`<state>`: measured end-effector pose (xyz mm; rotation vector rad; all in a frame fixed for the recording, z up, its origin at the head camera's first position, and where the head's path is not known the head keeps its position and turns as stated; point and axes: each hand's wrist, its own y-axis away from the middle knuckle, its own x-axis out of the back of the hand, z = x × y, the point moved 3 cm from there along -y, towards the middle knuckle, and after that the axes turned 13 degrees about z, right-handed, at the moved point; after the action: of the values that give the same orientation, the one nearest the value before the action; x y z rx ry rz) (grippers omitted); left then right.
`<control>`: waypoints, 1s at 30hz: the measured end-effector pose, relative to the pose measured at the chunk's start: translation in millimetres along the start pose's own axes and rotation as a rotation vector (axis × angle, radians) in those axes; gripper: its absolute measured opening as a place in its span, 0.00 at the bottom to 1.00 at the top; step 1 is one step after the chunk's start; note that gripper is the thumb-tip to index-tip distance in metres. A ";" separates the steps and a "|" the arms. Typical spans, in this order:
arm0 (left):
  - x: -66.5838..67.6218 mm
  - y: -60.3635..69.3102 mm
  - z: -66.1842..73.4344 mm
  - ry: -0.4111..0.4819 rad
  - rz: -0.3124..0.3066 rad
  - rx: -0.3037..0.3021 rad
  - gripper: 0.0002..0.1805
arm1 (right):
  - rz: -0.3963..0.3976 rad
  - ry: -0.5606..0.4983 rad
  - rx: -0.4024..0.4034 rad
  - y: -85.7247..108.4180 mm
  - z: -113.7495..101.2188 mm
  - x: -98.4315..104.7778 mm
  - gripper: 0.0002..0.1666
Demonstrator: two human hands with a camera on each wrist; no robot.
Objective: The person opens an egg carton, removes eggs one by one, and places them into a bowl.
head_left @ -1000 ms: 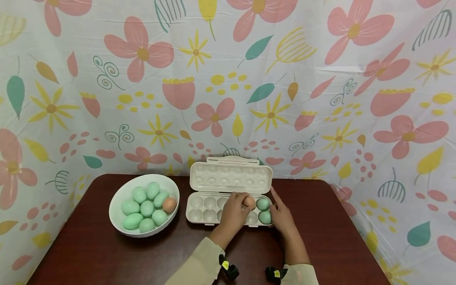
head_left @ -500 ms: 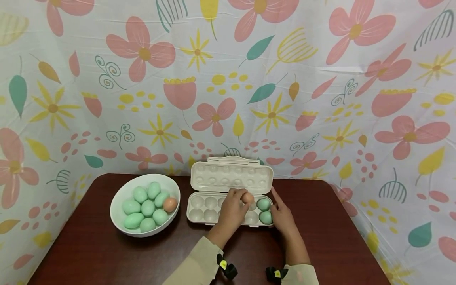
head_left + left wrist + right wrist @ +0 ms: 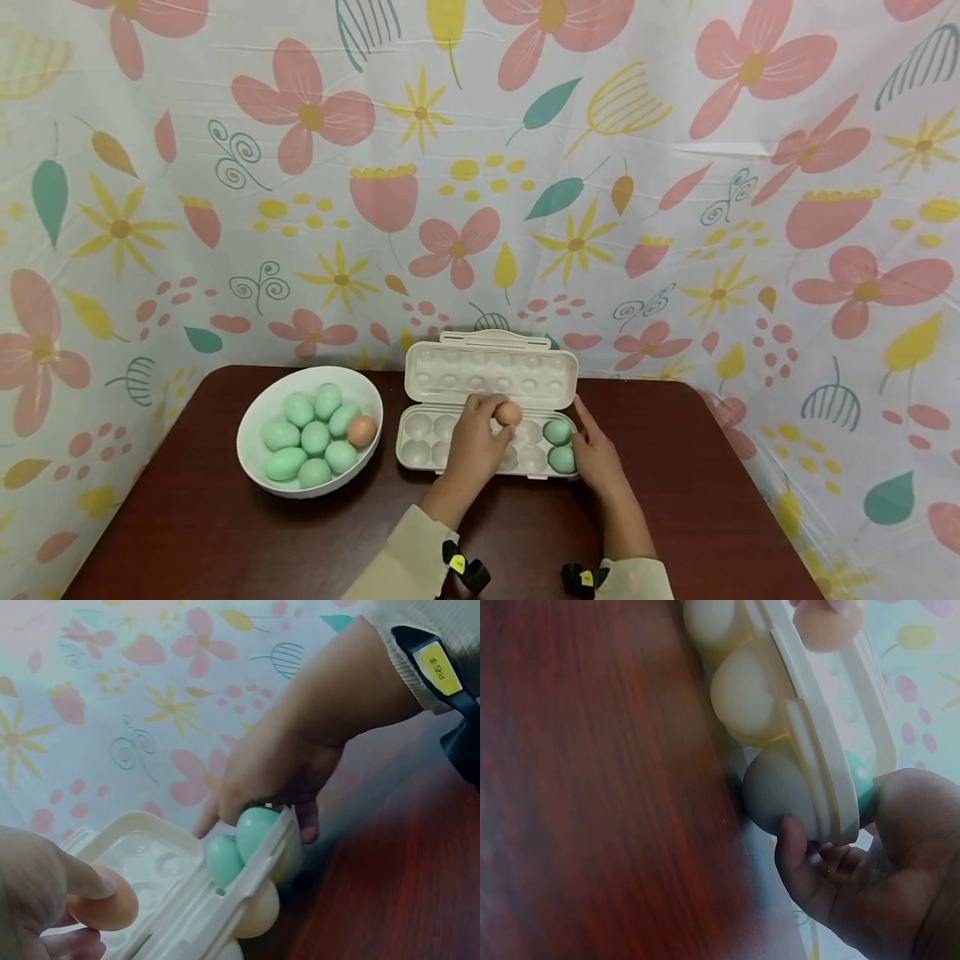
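Observation:
My left hand [image 3: 476, 442] pinches a brown egg [image 3: 508, 414] between thumb and fingers, above the middle of an open egg carton [image 3: 414, 461]. The same egg [image 3: 106, 901] shows large in the left wrist view. Two green eggs [image 3: 558, 432] sit in the two cups at the carton's right end. My right hand [image 3: 597, 461] holds that end, its index finger stretched along the side toward the lid. In the right wrist view, the thumb [image 3: 790, 844] presses against the outside of an end cup. Cups behind my left hand are partly hidden.
At the left stands a white bowl [image 3: 253, 462] with several green eggs [image 3: 315, 437] and one brown egg [image 3: 362, 431]. The carton's lid [image 3: 491, 371] is tilted back near the flowered cloth [image 3: 480, 275]. Everything stands on a dark red-brown table [image 3: 300, 550].
My left hand has moved left along the carton with the brown egg still pinched. The right hand stays at the carton's right end.

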<state>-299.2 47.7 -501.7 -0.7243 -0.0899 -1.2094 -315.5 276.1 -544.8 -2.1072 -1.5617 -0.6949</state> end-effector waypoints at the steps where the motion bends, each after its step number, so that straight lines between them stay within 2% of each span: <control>1: 2.1 -0.5 0.0 -0.002 0.007 0.003 0.23 | -0.004 0.000 -0.002 0.1 0.2 0.4 0.37; 10: 25.2 -4.9 0.9 0.013 0.049 0.044 0.24 | -0.011 -0.005 -0.006 1.2 -0.3 0.8 0.37; 19: 56.0 -10.7 -0.9 0.009 0.127 0.037 0.25 | -0.007 -0.006 -0.003 1.6 -2.9 2.8 0.37; 30: 93.0 -16.1 -13.9 -0.030 0.184 0.048 0.25 | -0.003 -0.018 -0.013 1.0 -3.0 1.1 0.37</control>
<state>-282.2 -38.7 -464.8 -0.6932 -0.0756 -1.0182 -314.6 274.8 -541.8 -2.1264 -1.5744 -0.6906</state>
